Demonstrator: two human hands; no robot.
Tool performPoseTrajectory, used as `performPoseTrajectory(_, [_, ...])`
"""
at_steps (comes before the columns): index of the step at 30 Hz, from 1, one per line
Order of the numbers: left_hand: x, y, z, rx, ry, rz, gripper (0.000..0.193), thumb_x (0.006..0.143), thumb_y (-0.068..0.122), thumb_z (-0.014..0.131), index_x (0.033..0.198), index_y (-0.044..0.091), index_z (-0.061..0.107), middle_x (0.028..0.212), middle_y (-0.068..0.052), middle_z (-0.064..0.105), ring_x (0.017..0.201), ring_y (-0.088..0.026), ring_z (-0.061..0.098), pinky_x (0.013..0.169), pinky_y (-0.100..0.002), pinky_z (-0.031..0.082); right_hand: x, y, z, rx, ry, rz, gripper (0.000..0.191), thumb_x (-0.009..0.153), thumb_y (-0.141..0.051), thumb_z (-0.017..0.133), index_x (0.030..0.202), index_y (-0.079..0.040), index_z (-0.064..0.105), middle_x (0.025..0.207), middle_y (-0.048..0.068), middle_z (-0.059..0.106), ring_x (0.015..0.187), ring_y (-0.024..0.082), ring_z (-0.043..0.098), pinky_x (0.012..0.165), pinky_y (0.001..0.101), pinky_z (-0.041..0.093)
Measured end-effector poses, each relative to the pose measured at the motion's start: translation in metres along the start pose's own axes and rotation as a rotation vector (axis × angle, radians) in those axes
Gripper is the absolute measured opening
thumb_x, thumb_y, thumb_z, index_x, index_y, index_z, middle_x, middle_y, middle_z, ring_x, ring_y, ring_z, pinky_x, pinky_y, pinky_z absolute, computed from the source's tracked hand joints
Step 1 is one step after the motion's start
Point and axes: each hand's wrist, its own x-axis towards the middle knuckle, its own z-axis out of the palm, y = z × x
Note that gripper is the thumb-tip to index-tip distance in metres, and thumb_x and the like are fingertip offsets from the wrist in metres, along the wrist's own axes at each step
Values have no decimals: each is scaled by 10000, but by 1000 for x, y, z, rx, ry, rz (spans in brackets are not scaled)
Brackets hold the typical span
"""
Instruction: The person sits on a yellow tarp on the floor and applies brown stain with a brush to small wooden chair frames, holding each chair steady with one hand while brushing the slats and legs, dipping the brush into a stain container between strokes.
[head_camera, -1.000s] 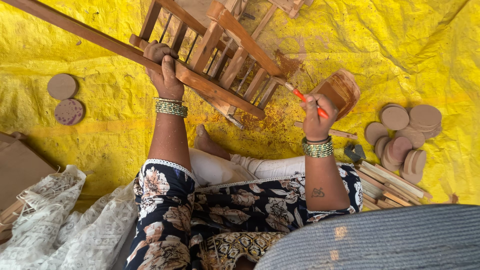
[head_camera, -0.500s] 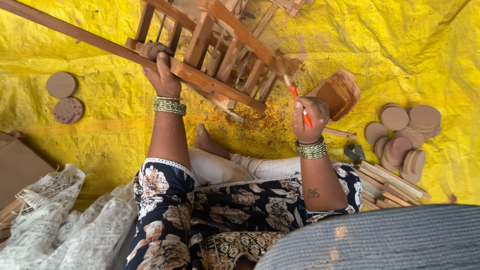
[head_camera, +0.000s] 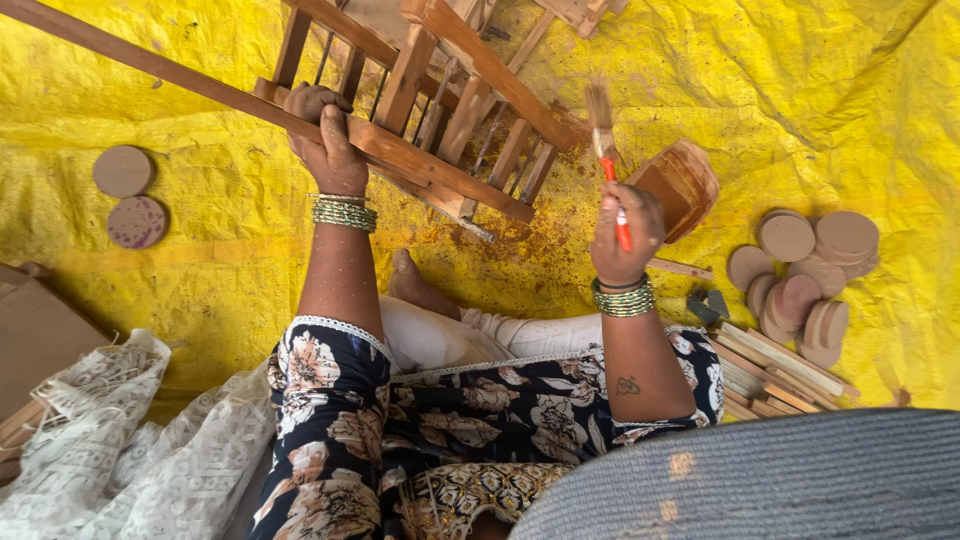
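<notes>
The left hand (head_camera: 325, 140) was wrapped tight around a rail of the brown wooden slatted frame (head_camera: 440, 120), with the fingers curled over the top edge. The frame was held up off the ground at a slant, above the crinkled yellow plastic sheet (head_camera: 820, 90) that covered the floor. The right hand (head_camera: 622, 232) was closed on a thin paintbrush with a red-orange handle (head_camera: 610, 170), pinched between the fingers and thumb. The brush pointed up, and its brown bristles were just beside the lower right end of the frame; I could not tell if they touched the wood. Just to the right of the brush sat a small round brown pot (head_camera: 680, 185), tipped on its side on the sheet. Both wrists wore green and gold bangles (head_camera: 344, 213). Farther right lay a pile of flat round wooden discs (head_camera: 805, 270), and below them a bundle of thin wooden sticks (head_camera: 780, 375). Far to the left, well apart from the hands, two more round discs (head_camera: 128, 195) lay side by side on the sheet. A heap of white lacy cloth (head_camera: 110, 440) sat at the bottom left. Brown stains marked the sheet under the frame.
</notes>
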Motion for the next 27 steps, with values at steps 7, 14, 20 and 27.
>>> performPoseTrajectory(7, [0,5,-1,-17,-16,25,396,1036,340,495,880,-3,615,948,-154,589,1016,-333,569,1161,-521,382,-6,8,11,50,-186,-16,158,1053,-184,642,1028,-58,734,874,75,711,785,221,641,738,379,486])
performPoseTrajectory(14, [-2,1,2,7,-15,11,388,1031,339,486,887,2,612,957,-146,596,1042,-334,561,1167,-520,377,3,15,-6,-154,10,-75,121,1004,-125,650,989,-58,749,833,64,680,751,246,616,752,429,485])
performPoseTrajectory(20, [-2,-3,1,-16,-10,18,371,1032,328,489,908,-4,602,966,-153,597,1046,-337,560,1163,-520,374,8,8,-5,184,-242,223,104,995,-106,673,959,-31,735,783,89,708,673,202,656,648,345,500])
performPoseTrajectory(27, [-2,6,1,21,-2,9,352,1010,311,493,890,0,608,948,-147,599,1026,-337,565,1164,-523,387,5,6,-2,70,-85,52,90,1035,-61,642,1031,-5,711,912,130,740,807,258,698,756,373,534])
